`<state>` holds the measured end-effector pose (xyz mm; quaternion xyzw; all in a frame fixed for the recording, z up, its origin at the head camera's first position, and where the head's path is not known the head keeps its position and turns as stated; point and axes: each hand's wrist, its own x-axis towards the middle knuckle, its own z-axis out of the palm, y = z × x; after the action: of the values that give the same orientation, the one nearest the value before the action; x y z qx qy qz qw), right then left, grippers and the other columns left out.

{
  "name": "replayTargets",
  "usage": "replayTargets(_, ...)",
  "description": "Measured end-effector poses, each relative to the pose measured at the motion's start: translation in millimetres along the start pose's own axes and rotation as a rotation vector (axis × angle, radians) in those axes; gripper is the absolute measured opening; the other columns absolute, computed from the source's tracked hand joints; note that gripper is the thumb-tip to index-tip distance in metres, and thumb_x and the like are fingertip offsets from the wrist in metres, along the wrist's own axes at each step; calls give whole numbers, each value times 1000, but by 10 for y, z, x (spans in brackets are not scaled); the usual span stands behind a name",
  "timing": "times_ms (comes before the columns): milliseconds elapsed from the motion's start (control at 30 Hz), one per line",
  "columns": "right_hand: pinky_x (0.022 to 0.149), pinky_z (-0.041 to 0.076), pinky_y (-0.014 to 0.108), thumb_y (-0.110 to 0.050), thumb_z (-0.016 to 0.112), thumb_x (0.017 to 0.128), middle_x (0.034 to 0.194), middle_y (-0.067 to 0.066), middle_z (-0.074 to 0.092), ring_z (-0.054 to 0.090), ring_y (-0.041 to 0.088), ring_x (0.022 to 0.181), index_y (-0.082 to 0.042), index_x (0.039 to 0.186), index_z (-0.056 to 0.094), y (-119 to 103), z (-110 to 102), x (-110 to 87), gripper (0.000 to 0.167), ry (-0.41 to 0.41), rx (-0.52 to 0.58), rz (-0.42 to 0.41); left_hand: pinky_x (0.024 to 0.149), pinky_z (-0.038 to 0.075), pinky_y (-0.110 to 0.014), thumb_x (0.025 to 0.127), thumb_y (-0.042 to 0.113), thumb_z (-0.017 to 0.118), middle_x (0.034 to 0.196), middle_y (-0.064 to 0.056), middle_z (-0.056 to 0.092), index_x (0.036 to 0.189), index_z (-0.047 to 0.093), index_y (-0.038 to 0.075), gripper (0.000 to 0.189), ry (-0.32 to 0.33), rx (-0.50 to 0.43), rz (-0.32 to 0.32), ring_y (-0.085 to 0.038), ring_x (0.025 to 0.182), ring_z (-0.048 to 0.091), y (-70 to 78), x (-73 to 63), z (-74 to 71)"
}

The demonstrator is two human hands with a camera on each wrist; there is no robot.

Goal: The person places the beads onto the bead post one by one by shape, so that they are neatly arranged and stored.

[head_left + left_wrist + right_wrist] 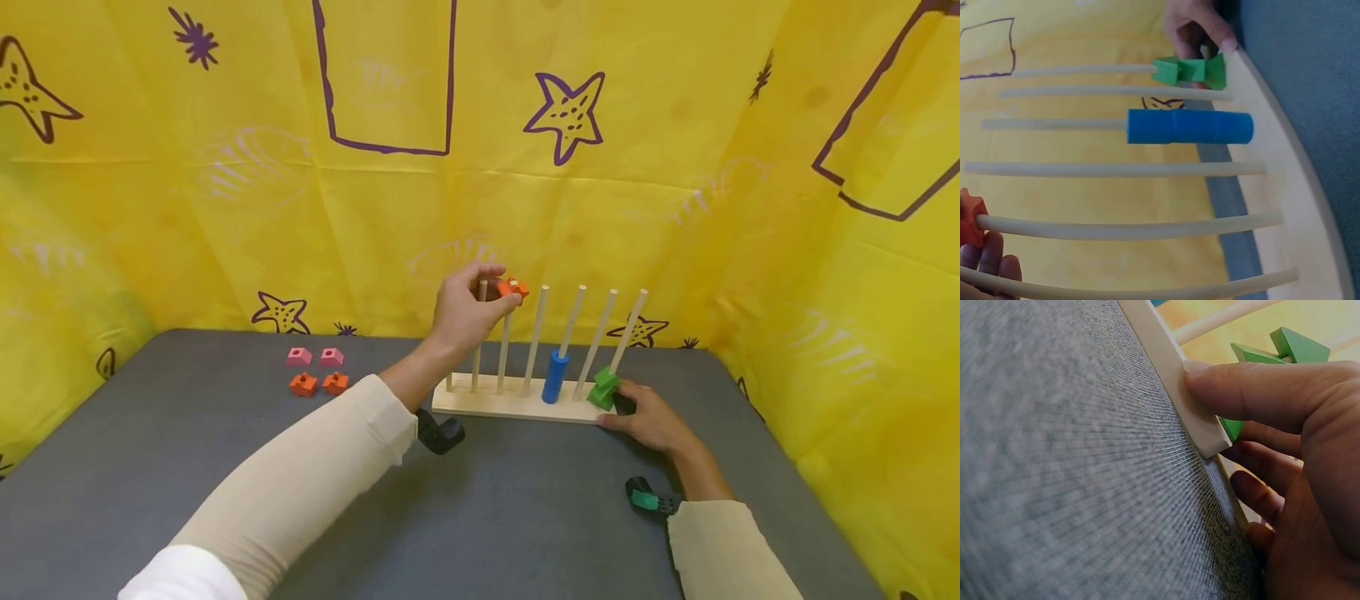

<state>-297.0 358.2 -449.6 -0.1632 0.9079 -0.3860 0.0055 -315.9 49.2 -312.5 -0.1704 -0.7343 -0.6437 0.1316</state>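
Observation:
My left hand (467,310) pinches an orange notched block (517,289) at the top of a wooden peg, and the peg's tip shows in the block's hole. In the left wrist view the same orange block (971,215) sits around the peg's end. The wooden peg stand (487,402) has a row of upright pegs. Blue cylinders (553,379) are stacked on one peg, and green blocks (602,389) sit at the foot of the rightmost. My right hand (651,419) grips the base's right end, thumb (1241,394) along its front edge and fingers behind.
Two pink blocks (298,357) and two orange notched blocks (335,383) lie on the grey table (495,508), left of the stand. A yellow patterned cloth (375,225) hangs behind the table and along its sides.

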Motion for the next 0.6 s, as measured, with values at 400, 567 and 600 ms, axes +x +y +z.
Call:
replayTargets(400,105,22,62,-20,77,84,135,24,49,39,43,127,1,131,57,13,-6,-8,56,3,4,-4,73,54,-32,83,5,76,99,-8,66,130,53,11,53,8,-63,-67,-22,88,62,-249,-108,60)
replayTargets(567,104,22,63,-21,77,84,135,24,50,40,43,127,-1,130,58,2,0,-4,54,-1,8,1,76,53,-35,82,5,77,98,-7,67,127,55,10,51,21,-42,-117,-23,89,62,-382,-173,73)
replayTargets(600,104,22,63,-21,77,84,135,24,50,40,42,127,-1,130,58,2,1,-2,54,-2,10,3,77,53,-36,81,5,78,98,-6,67,127,55,10,51,19,-38,-124,-23,89,61,-412,-186,77)
